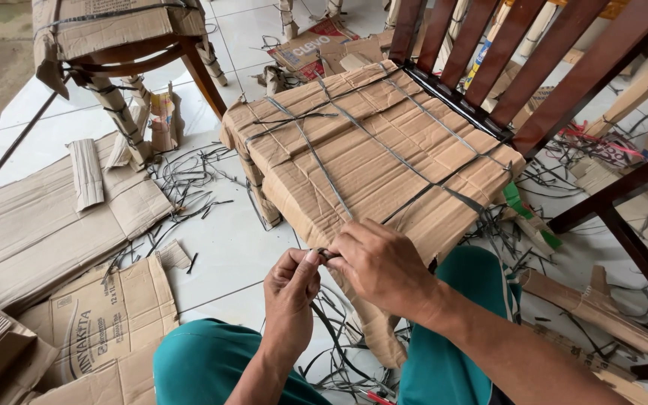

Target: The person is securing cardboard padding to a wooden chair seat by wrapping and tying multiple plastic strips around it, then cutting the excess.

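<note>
A dark wooden chair [534, 67] stands in front of me, its seat wrapped in brown cardboard [373, 146] and crossed by grey plastic straps [324, 169]. At the seat's near edge, my left hand [292, 289] and my right hand [380, 262] both pinch the end of one grey strap, fingers closed around it where the two hands meet. My knees in teal trousers [211, 367] sit below the hands.
Flat cardboard sheets [46, 225] lie on the white tiled floor at left, with cut strap scraps [189, 187] strewn about. Another cardboard-wrapped chair [114, 37] stands at upper left. Wrapped chair legs [594, 311] and more cardboard lie at right.
</note>
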